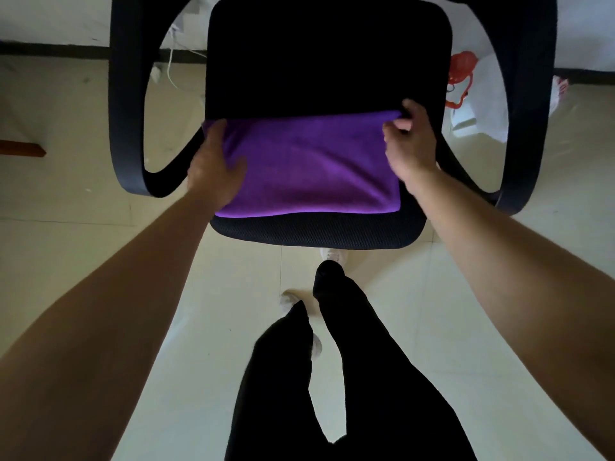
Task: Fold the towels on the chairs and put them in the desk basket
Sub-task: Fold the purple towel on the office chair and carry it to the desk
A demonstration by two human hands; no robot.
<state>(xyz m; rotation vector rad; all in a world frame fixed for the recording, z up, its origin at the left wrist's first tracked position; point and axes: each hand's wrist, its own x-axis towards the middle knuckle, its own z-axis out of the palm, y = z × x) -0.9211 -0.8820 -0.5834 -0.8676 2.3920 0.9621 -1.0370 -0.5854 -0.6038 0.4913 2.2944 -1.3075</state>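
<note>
1. Right hand (411, 144) grip: fingers curled and pressed together, pinching the far right corner of the purple towel (309, 161).
2. Left hand (214, 168) grip: spread. The fingers lie fairly straight along the towel's left edge toward its far left corner, and the thumb rests on the cloth. I cannot tell whether the fingertips tuck under the edge.
3. Location: the towel lies flat across the near half of the black chair seat (326, 61), with its near edge just short of the seat's front lip.
4. Judgement: with a hand at each far corner, the far edge is held square, probably to align the layers or start another fold. The seat is serving as the folding surface.
5. The towel appears already folded at least once, though its layers cannot be counted from above.
6. Surroundings: a curved armrest (126, 128) stands on each side of the seat. A white bag with red print (482, 104) sits on the floor (83, 227) at far right, and a pale cable (171, 71) lies at far left.
7. Not in view: the basket, the bench and any other chairs or towels. The chair back is cut off at the top edge.
</note>
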